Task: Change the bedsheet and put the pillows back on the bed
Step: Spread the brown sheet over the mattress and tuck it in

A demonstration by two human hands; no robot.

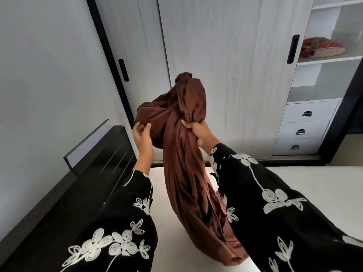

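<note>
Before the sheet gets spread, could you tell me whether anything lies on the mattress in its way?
Nothing visible does: the mattress is bare where it shows, and the brown sheet, bunched, is gripped by the right hand, its tail on the mattress.

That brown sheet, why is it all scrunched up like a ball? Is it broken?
Not broken. The brown bedsheet is bunched and twisted into a knot-like wad at the top, with its tail trailing onto the bare mattress. The right hand grips it; the left hand touches its side. No tear shows.
</note>
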